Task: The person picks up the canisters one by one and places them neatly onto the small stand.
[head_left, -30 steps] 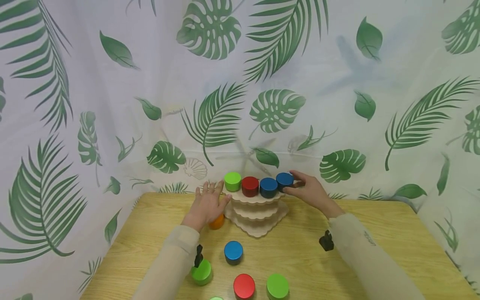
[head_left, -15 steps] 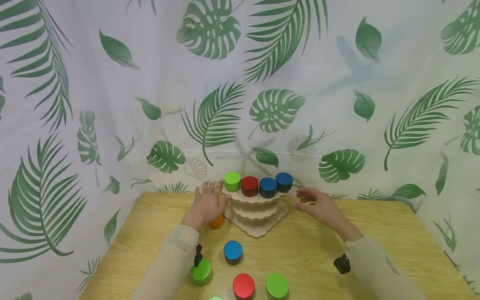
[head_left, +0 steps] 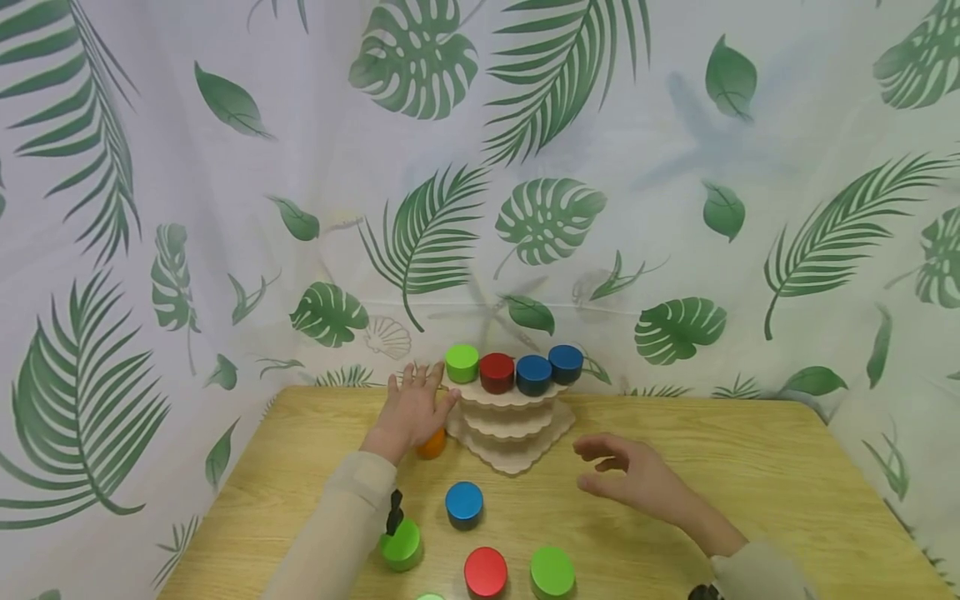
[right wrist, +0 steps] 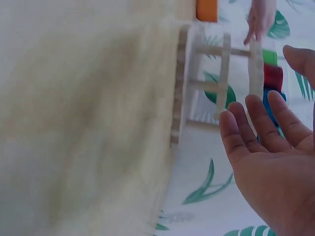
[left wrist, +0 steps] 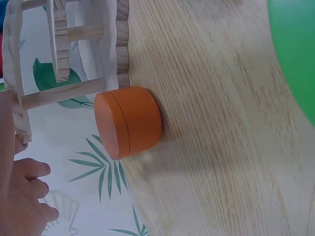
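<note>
A tiered wooden stand [head_left: 513, 457] with scalloped shelves stands at the back of the table. On its top tier sit small round lidded jars: a green jar [head_left: 462, 364], a dark red jar [head_left: 497, 374], a blue jar [head_left: 533, 377] and another blue jar [head_left: 566, 365]. My left hand [head_left: 409, 410] lies at the stand's left side, fingers mostly extended, thumb touching the top tier's edge. Beneath it, partly hidden in the head view, is an orange jar [left wrist: 135, 122] on the table. My right hand [head_left: 637, 475] hovers right of the stand, fingers loosely bent around nothing.
Nearer on the wooden table [head_left: 652, 558] stand a blue jar [head_left: 464, 505], a green jar [head_left: 401, 545] by the left sleeve, a red jar [head_left: 485, 572] and a green jar [head_left: 552, 572]. A leaf-patterned curtain [head_left: 645, 250] hangs close behind the stand.
My right hand has let go of the rightmost blue jar on the top tier and moved down and right, away from the stand. The left hand has stayed in place.
</note>
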The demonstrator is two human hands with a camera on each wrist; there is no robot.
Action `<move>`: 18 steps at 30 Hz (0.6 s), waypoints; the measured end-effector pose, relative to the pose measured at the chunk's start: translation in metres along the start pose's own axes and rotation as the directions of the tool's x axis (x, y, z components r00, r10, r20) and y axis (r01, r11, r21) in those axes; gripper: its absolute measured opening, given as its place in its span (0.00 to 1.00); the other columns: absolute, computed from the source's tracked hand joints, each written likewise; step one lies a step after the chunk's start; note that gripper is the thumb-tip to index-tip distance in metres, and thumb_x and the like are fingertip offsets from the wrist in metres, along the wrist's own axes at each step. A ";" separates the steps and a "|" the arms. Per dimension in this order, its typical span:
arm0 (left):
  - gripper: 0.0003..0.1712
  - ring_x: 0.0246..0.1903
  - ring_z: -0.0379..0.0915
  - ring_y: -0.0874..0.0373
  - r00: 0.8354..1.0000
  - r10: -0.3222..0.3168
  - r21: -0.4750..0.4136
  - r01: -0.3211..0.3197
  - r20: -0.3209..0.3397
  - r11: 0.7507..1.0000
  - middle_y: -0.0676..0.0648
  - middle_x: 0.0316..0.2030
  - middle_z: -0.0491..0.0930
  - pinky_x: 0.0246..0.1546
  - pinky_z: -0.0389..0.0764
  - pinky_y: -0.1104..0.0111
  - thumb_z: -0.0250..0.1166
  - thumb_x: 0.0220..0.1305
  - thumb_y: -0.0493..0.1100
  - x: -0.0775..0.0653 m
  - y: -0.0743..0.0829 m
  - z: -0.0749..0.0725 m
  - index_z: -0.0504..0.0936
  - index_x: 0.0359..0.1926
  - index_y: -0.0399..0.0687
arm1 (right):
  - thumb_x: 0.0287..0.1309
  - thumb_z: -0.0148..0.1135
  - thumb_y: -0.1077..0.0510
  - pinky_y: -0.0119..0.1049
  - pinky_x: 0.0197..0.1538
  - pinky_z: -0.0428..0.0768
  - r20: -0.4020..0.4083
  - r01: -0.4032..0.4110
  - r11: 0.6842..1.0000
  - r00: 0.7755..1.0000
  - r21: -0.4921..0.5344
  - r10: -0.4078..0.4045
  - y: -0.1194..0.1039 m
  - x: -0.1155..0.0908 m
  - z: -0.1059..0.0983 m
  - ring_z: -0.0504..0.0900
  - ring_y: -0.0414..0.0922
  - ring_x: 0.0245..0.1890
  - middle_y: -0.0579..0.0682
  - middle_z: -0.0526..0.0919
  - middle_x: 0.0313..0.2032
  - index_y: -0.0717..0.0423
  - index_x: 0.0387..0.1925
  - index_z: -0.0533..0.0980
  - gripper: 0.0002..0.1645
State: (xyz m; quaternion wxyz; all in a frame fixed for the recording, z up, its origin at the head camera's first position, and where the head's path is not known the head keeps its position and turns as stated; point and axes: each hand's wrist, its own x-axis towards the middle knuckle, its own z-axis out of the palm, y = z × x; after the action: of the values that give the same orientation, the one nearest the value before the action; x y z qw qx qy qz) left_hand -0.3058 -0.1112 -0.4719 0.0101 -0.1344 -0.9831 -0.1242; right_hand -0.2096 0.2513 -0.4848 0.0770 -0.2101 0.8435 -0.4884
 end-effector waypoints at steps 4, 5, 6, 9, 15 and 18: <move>0.44 0.82 0.46 0.31 1.000 0.000 0.000 0.000 0.006 1.000 0.32 0.80 0.57 0.79 0.49 0.34 0.39 0.83 0.67 0.000 0.000 0.000 0.54 0.84 0.43 | 0.68 0.71 0.53 0.38 0.60 0.84 0.072 -0.003 0.999 0.997 0.032 0.001 0.000 -0.014 0.009 0.83 0.46 0.60 0.62 0.83 0.62 0.60 0.65 0.77 0.29; 0.44 0.82 0.46 0.31 1.000 0.000 0.001 0.000 0.007 1.000 0.32 0.80 0.57 0.79 0.49 0.34 0.39 0.83 0.67 0.000 0.000 0.000 0.54 0.84 0.43 | 0.68 0.72 0.53 0.39 0.60 0.84 0.085 -0.009 0.999 0.996 0.040 0.005 0.001 -0.017 0.012 0.83 0.44 0.60 0.63 0.83 0.62 0.61 0.65 0.77 0.29; 0.44 0.82 0.46 0.31 1.000 0.000 0.002 0.000 0.007 1.000 0.32 0.80 0.57 0.79 0.49 0.34 0.39 0.83 0.67 0.000 0.000 0.000 0.53 0.84 0.43 | 0.68 0.72 0.53 0.40 0.60 0.84 0.097 -0.015 0.999 0.995 0.051 0.010 0.001 -0.020 0.014 0.83 0.44 0.60 0.63 0.83 0.62 0.62 0.65 0.77 0.29; 0.44 0.82 0.46 0.31 1.000 -0.004 0.005 0.004 0.006 1.000 0.32 0.81 0.57 0.79 0.49 0.34 0.39 0.83 0.67 0.000 -0.001 0.000 0.53 0.84 0.44 | 0.68 0.71 0.54 0.40 0.60 0.84 0.140 -0.016 0.997 0.990 0.076 0.005 0.004 -0.026 0.021 0.83 0.46 0.60 0.63 0.83 0.61 0.64 0.65 0.76 0.30; 0.43 0.82 0.47 0.31 1.000 -0.005 0.005 0.005 0.006 1.000 0.31 0.80 0.57 0.79 0.49 0.34 0.39 0.83 0.67 0.001 -0.001 0.001 0.54 0.84 0.43 | 0.68 0.70 0.55 0.34 0.60 0.82 0.238 -0.045 0.991 0.971 0.127 0.014 0.012 -0.035 0.034 0.83 0.47 0.60 0.60 0.84 0.61 0.62 0.65 0.76 0.28; 0.43 0.81 0.47 0.30 1.000 -0.002 0.002 0.002 0.005 1.000 0.31 0.80 0.57 0.79 0.49 0.33 0.39 0.83 0.66 0.001 -0.001 0.002 0.54 0.84 0.43 | 0.68 0.70 0.54 0.31 0.60 0.81 0.284 -0.107 0.984 0.957 0.146 0.062 0.013 -0.038 0.039 0.82 0.50 0.61 0.58 0.84 0.62 0.60 0.66 0.77 0.29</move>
State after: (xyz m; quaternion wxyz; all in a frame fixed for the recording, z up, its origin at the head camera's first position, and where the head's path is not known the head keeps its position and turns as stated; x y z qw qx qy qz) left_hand -0.3070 -0.1113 -0.4735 0.0074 -0.1335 -0.9834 -0.1229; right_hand -0.1664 0.2423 -0.5188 0.2323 -0.2334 0.7907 -0.5161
